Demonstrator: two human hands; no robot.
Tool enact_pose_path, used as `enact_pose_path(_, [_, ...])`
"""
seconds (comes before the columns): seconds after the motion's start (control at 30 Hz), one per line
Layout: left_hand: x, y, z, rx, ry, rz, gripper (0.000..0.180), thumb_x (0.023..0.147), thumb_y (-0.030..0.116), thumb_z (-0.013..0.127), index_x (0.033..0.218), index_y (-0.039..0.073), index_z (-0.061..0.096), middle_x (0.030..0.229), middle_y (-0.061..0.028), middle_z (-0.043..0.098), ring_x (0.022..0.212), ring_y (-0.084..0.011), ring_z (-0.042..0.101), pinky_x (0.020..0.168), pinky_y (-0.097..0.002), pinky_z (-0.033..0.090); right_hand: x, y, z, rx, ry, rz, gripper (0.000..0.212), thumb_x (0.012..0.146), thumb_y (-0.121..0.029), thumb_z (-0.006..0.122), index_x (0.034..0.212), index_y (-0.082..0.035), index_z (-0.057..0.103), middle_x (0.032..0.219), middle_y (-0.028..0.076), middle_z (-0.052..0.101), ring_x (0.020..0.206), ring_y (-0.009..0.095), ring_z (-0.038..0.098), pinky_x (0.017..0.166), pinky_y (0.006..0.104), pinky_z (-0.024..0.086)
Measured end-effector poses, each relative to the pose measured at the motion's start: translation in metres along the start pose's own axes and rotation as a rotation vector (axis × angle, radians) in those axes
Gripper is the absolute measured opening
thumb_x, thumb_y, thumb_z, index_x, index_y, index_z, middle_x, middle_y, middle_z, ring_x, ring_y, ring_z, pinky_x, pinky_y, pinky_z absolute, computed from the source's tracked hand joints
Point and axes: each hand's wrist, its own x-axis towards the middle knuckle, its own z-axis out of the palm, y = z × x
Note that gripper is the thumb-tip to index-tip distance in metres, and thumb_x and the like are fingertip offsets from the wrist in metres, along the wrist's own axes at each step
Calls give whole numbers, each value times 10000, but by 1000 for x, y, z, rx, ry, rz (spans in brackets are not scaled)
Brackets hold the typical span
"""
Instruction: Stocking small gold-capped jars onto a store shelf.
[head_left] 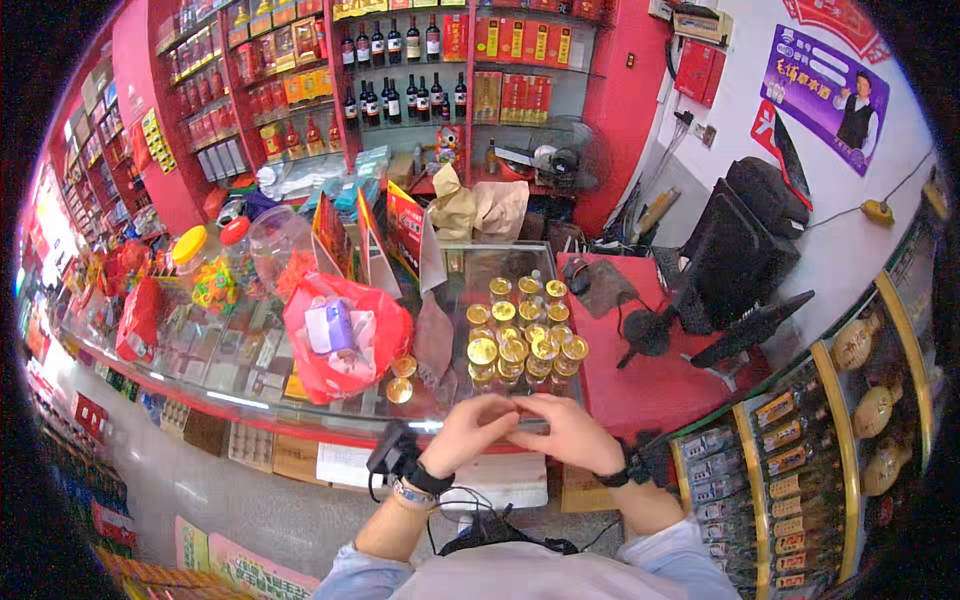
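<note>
My left hand (468, 436) and my right hand (572, 434) meet just in front of the glass counter's near edge. Their fingertips touch, thumbs stand apart from the fingers, and nothing shows in either hand. Just beyond them, several small clear jars with gold lids (513, 350) stand close together on the glass counter (455, 265). Left of this group, more gold-lidded jars (400, 389) sit beside an open red plastic bag (305, 365). Inside the bag lies a purple and white package (331, 326).
Folded red display cards (408, 232) and crumpled brown paper (500, 208) stand behind the jars. Plastic tubs (190, 245) are at left. A monitor (735, 245) and mouse (575, 273) occupy the red desk (625, 385). Bottle shelves (405, 70) line the back.
</note>
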Motion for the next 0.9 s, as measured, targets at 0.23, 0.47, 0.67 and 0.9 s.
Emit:
enact_pose_path(0.23, [123,45,-42,411,104,195,274,801,169,584,995,-24,571,895,-97,621,800,-128,581,714,-258,464,129,69,-59,60,-30,-124,363,725,-206,601,1018,3,548,954,173,594,883,284,576,759,337,443])
enact_pose_path(0.47, [258,-77,-95,682,334,-12,445,730,299,609,1053,-1,552,947,-161,611,877,-260,598,762,-328,458,261,277,-8,-436,127,107,431,627,-267,678,938,17,588,810,184,608,785,307,592,711,362,473])
enact_pose_path(0.67, [295,-148,-91,738,360,-108,440,712,353,610,1037,58,575,946,-183,596,884,-311,580,754,-366,463,288,434,53,-856,184,93,353,597,-293,638,844,-43,607,1011,205,510,884,386,526,741,456,441])
enact_pose_path(0.9, [324,-155,-48,531,245,1,355,724,269,622,1013,64,595,933,-151,617,877,-273,600,753,-330,465,280,584,31,-858,-56,458,391,749,-249,490,1062,-18,458,981,232,538,873,362,567,700,425,469])
